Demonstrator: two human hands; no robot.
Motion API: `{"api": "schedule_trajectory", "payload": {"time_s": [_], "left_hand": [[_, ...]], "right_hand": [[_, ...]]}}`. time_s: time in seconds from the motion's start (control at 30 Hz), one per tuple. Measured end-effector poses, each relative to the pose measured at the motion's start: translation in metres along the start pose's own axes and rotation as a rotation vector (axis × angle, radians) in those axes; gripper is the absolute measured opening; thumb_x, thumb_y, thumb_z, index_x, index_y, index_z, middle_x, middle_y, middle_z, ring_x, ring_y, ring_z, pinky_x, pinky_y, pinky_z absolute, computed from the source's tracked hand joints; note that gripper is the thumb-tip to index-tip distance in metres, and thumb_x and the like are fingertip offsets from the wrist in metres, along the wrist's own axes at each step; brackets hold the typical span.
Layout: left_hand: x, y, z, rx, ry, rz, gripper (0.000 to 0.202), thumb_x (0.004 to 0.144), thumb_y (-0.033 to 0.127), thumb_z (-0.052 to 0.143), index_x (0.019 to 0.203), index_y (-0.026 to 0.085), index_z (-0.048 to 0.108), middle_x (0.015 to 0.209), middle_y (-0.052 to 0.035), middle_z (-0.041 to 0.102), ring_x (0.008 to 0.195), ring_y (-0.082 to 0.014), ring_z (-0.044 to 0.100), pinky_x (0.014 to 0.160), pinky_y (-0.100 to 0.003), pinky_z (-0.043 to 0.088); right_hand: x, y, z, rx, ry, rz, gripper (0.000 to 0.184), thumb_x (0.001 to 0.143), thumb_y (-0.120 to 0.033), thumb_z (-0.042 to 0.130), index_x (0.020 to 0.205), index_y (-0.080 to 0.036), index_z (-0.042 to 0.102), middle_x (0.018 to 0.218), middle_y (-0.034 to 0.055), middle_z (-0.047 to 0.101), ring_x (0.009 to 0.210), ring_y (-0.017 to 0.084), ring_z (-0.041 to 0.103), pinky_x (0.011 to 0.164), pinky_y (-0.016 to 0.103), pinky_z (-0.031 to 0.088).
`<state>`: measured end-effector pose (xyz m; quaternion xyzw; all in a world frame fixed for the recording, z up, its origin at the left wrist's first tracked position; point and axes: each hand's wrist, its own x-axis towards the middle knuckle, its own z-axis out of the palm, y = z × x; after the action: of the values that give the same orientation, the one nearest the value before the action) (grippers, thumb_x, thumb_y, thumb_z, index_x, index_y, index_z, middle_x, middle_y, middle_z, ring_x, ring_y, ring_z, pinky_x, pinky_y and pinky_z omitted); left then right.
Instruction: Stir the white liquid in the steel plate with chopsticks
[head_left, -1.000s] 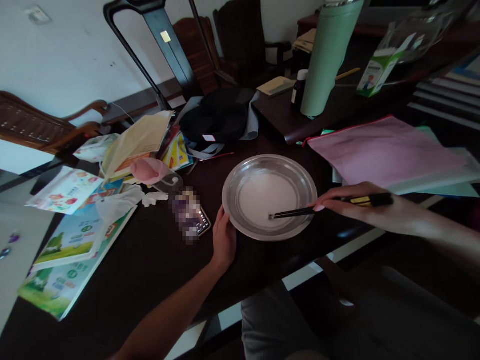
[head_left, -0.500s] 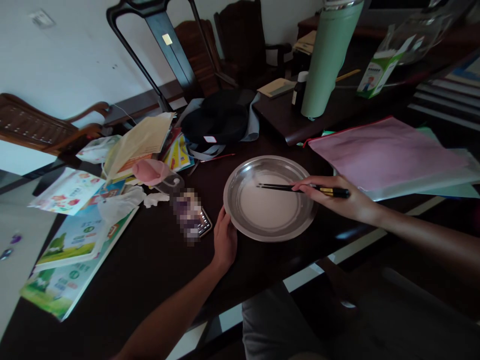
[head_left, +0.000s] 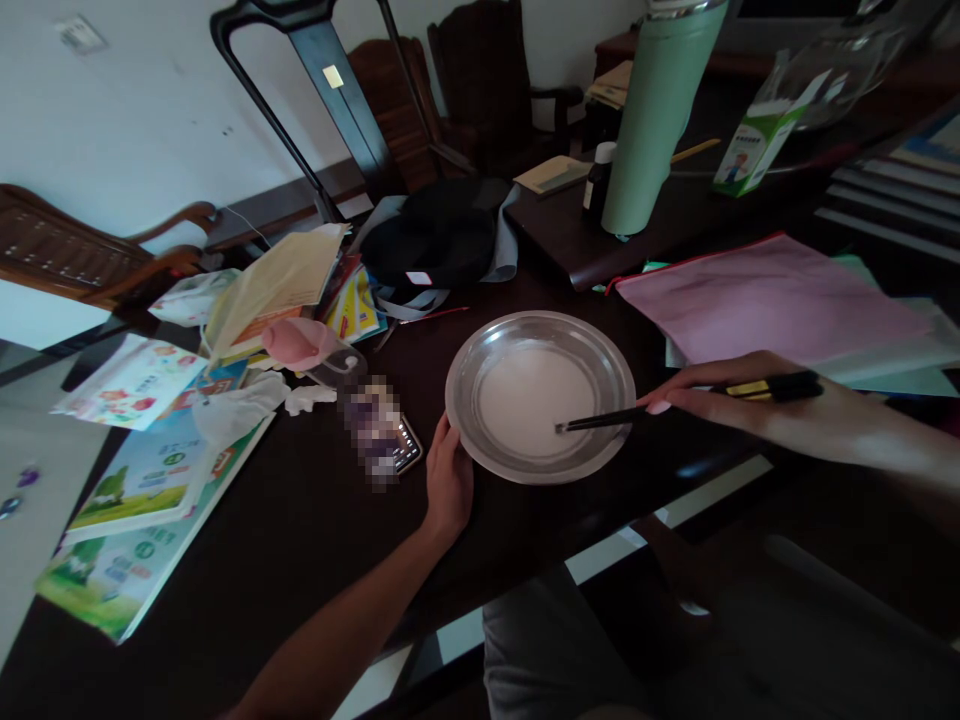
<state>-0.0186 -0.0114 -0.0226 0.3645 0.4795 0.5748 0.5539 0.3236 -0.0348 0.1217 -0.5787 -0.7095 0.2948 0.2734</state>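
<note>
A round metal basin (head_left: 469, 435) with a wide rim rests on the dark table. Whitish contents (head_left: 529, 395) cover its bottom; whether liquid or powder I cannot tell. My left hand (head_left: 451, 480) is closed on the basin's left rim, the fingertips partly hidden beneath it. In my right hand (head_left: 739, 405) is a pair of black chopsticks (head_left: 604, 419) with gold bands, held close together. Their tips are inside the basin, towards the front right of the whitish contents.
Left of the basin lies a phone (head_left: 407, 445), near crumpled tissue (head_left: 311, 399) and a pink-topped clear container (head_left: 300, 345). Booklets (head_left: 142, 490) cover the table's left side. A black bag (head_left: 431, 235) sits behind, a pink folder (head_left: 780, 300) to the right. A green flask (head_left: 660, 120) stands at the back.
My right hand has moved right and slightly nearer with the chopsticks. Their tips went from the basin's back middle to its front right. My left hand has stayed on the rim.
</note>
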Motion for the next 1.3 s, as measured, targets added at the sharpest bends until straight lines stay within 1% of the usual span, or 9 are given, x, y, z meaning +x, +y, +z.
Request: {"api": "schedule_trajectory", "payload": {"time_s": [0.17,0.3,0.43,0.53,0.67,0.77,0.87,1.1,1.3], "left_hand": [[-0.001,0.001,0.002,-0.023,0.009,-0.003,0.033,0.093,0.047,0.072,0.117,0.025,0.080,0.125,-0.0076,0.081,0.119,-0.0253,0.075,0.104,-0.036,0.060],[-0.001,0.002,0.002,-0.038,0.000,-0.021,0.033,0.093,0.047,0.072,0.117,0.026,0.079,0.127,-0.0071,0.080,0.122,-0.0248,0.074,0.107,-0.036,0.058],[-0.001,0.003,0.002,-0.033,0.002,-0.032,0.033,0.093,0.047,0.072,0.116,0.025,0.079,0.128,-0.0074,0.080,0.121,-0.0245,0.074,0.106,-0.036,0.058],[-0.001,0.004,0.002,-0.021,-0.004,-0.033,0.034,0.093,0.048,0.073,0.117,0.025,0.079,0.127,-0.0075,0.080,0.120,-0.0252,0.074,0.105,-0.036,0.058],[-0.001,0.003,0.002,-0.034,0.000,-0.036,0.034,0.092,0.049,0.074,0.116,0.025,0.079,0.124,-0.0063,0.080,0.122,-0.0248,0.073,0.107,-0.034,0.056],[-0.001,0.002,0.001,-0.021,-0.001,-0.017,0.036,0.092,0.050,0.072,0.118,0.025,0.079,0.124,-0.0074,0.080,0.124,-0.0267,0.072,0.109,-0.037,0.056],[0.000,0.001,0.000,-0.006,-0.006,-0.012,0.036,0.093,0.049,0.071,0.118,0.025,0.078,0.124,-0.0078,0.080,0.124,-0.0270,0.072,0.109,-0.038,0.056],[-0.001,0.004,0.002,-0.018,-0.006,-0.015,0.033,0.093,0.049,0.071,0.115,0.026,0.079,0.124,-0.0069,0.080,0.115,-0.0247,0.075,0.102,-0.035,0.059],[-0.001,0.004,0.003,-0.038,-0.005,-0.028,0.039,0.090,0.052,0.076,0.118,0.025,0.079,0.124,-0.0065,0.081,0.118,-0.0254,0.074,0.104,-0.036,0.058]], "right_hand": [[0.012,-0.003,0.035,0.210,-0.120,-0.047,0.030,0.098,-0.054,0.068,0.103,-0.033,0.089,0.108,0.0009,0.089,0.100,0.026,0.085,0.092,0.038,0.068],[0.029,0.002,0.056,0.248,-0.086,-0.101,0.029,0.100,-0.050,0.067,0.108,-0.032,0.087,0.113,0.0019,0.088,0.107,0.026,0.084,0.095,0.038,0.067],[0.040,0.008,0.054,0.218,-0.015,-0.151,0.028,0.101,-0.048,0.066,0.110,-0.032,0.086,0.117,0.0022,0.088,0.115,0.026,0.082,0.102,0.040,0.065],[0.038,0.009,0.041,0.172,0.035,-0.124,0.029,0.101,-0.051,0.066,0.109,-0.031,0.085,0.117,0.0029,0.088,0.113,0.027,0.082,0.101,0.043,0.065],[0.021,0.008,0.016,0.092,0.061,-0.016,0.031,0.100,-0.058,0.067,0.105,-0.033,0.085,0.105,0.0022,0.088,0.096,0.026,0.083,0.085,0.040,0.066],[0.007,0.007,-0.001,0.049,0.045,0.057,0.039,0.096,-0.067,0.066,0.101,-0.034,0.086,0.099,0.0027,0.088,0.088,0.028,0.082,0.070,0.040,0.065],[-0.002,0.006,-0.006,0.052,-0.007,0.061,0.041,0.094,-0.071,0.067,0.099,-0.037,0.088,0.098,0.0019,0.088,0.085,0.029,0.082,0.066,0.042,0.065],[0.007,-0.004,0.033,0.219,-0.129,-0.068,0.028,0.099,-0.055,0.069,0.105,-0.035,0.089,0.105,0.0004,0.089,0.097,0.025,0.085,0.091,0.040,0.069],[0.033,0.000,0.057,0.257,-0.078,-0.125,0.028,0.101,-0.049,0.067,0.111,-0.033,0.087,0.113,0.0008,0.088,0.109,0.025,0.083,0.097,0.037,0.067]]}}
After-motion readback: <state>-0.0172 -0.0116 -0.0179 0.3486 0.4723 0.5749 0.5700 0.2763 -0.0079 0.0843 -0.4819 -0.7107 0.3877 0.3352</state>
